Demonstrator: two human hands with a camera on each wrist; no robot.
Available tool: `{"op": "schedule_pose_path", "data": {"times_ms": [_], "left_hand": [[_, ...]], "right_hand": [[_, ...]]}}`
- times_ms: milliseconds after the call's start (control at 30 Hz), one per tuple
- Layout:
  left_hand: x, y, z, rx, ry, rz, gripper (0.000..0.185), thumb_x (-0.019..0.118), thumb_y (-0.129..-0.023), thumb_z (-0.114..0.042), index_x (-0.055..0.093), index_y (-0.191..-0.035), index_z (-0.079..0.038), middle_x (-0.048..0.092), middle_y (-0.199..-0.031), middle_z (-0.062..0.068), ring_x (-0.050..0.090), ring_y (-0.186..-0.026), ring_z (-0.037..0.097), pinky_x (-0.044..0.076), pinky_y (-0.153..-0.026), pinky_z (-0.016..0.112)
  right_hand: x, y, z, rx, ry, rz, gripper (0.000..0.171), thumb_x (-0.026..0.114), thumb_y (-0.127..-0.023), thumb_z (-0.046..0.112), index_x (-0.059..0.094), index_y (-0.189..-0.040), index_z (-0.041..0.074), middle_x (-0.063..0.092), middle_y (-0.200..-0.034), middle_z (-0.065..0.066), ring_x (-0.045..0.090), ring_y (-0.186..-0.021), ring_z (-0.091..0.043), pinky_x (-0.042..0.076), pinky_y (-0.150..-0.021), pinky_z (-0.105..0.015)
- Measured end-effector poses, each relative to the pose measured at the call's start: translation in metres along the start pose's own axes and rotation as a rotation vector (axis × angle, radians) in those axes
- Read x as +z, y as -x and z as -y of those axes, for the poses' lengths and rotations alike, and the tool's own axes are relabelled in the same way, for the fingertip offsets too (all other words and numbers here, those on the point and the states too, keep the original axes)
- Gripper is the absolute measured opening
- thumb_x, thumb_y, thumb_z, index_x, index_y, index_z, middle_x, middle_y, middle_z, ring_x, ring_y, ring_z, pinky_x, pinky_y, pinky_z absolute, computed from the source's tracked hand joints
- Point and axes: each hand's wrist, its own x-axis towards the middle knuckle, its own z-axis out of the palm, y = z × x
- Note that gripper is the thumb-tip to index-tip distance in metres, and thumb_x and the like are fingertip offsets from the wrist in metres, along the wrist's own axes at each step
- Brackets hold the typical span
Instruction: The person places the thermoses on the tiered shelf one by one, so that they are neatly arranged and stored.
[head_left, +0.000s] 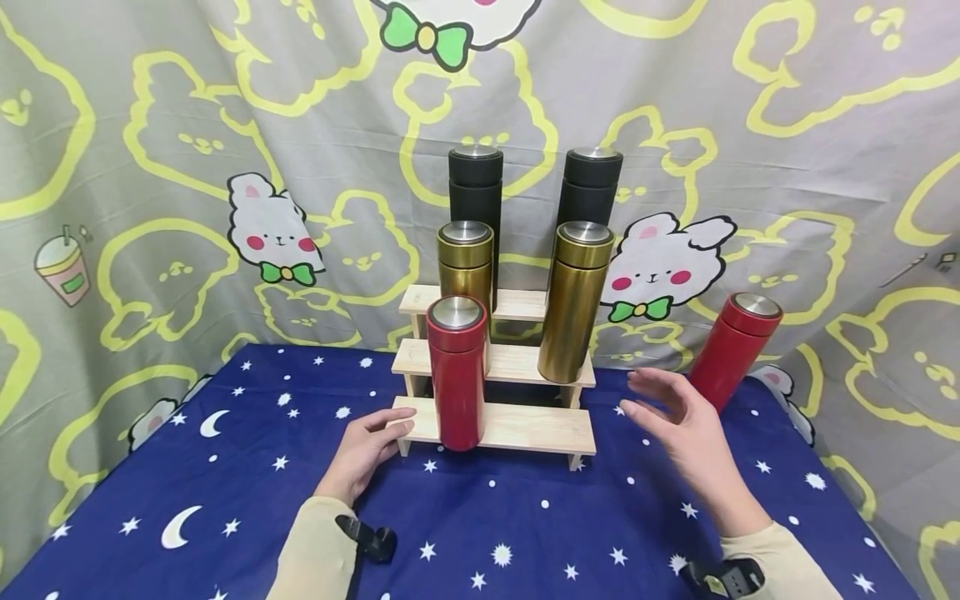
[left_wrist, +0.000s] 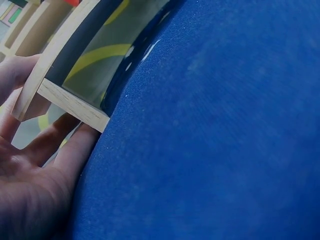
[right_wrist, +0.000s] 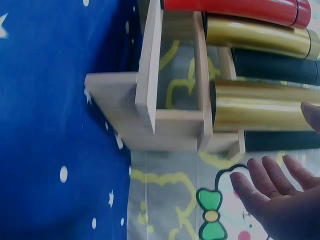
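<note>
A three-step wooden stand [head_left: 525, 427] bears several thermos flasks. My left hand [head_left: 366, 450] grips the left end of its lowest step; in the left wrist view the thumb lies over the board and the fingers reach behind the leg. On that step stands a red flask [head_left: 459, 383], with gold flasks [head_left: 573, 317] on the middle step and black flasks [head_left: 476, 179] on the top one. My right hand [head_left: 686, 429] is raised right of the stand, fingers apart and slightly bent, holding nothing. Behind it another red flask [head_left: 735, 342] stands on the table, its base hidden.
A dark blue cloth [head_left: 465, 525] with white stars and moons covers the table. Close behind the stand hangs a grey curtain [head_left: 360, 142] with yellow outlines and white rabbits. Right of the front red flask, the lowest step shows bare wood.
</note>
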Motion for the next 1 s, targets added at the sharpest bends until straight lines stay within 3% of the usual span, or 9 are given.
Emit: {"op": "schedule_pose_path", "data": {"times_ms": [167, 400, 633, 833, 1000], "left_hand": [[-0.001, -0.001, 0.001, -0.003, 0.001, -0.002, 0.035, 0.075, -0.088, -0.012, 0.069, -0.120, 0.000, 0.054, -0.135, 0.013, 0.059, -0.104, 0.018, 0.048, -0.095, 0.041], [-0.001, -0.001, 0.000, 0.001, 0.005, 0.002, 0.035, 0.075, -0.088, -0.012, 0.069, -0.120, 0.001, 0.054, -0.136, 0.014, 0.059, -0.103, 0.018, 0.049, -0.094, 0.041], [-0.001, -0.001, 0.001, 0.006, -0.003, 0.001, 0.034, 0.076, -0.086, -0.013, 0.071, -0.118, -0.001, 0.056, -0.133, 0.013, 0.060, -0.104, 0.019, 0.049, -0.093, 0.040], [0.000, 0.001, 0.000, 0.005, -0.009, -0.002, 0.034, 0.076, -0.087, -0.014, 0.070, -0.118, -0.001, 0.055, -0.134, 0.014, 0.059, -0.105, 0.019, 0.048, -0.095, 0.041], [0.000, 0.001, 0.000, 0.006, -0.005, -0.003, 0.035, 0.076, -0.087, -0.014, 0.070, -0.118, 0.000, 0.055, -0.134, 0.014, 0.059, -0.105, 0.019, 0.048, -0.095, 0.042]], "right_hand": [[-0.012, 0.001, -0.005, 0.028, 0.026, -0.031, 0.050, 0.069, -0.093, 0.015, 0.049, -0.137, 0.002, 0.061, -0.126, -0.003, 0.056, -0.112, -0.003, 0.047, -0.086, -0.014], [-0.027, 0.004, -0.009, 0.074, 0.097, -0.066, 0.054, 0.068, -0.095, 0.022, 0.046, -0.141, 0.005, 0.055, -0.134, -0.015, 0.054, -0.117, -0.007, 0.046, -0.084, -0.012], [-0.041, 0.003, -0.017, 0.127, 0.146, -0.145, 0.058, 0.069, -0.094, 0.026, 0.044, -0.143, 0.009, 0.055, -0.133, -0.006, 0.053, -0.118, -0.010, 0.045, -0.082, -0.009], [-0.051, 0.001, -0.024, 0.208, 0.177, -0.201, 0.063, 0.069, -0.093, 0.032, 0.041, -0.146, 0.011, 0.050, -0.140, -0.011, 0.049, -0.125, -0.018, 0.044, -0.080, -0.008], [-0.054, 0.001, -0.031, 0.210, 0.190, -0.241, 0.067, 0.069, -0.094, 0.030, 0.037, -0.149, 0.009, 0.045, -0.144, -0.017, 0.044, -0.131, -0.024, 0.042, -0.086, -0.008]]}}
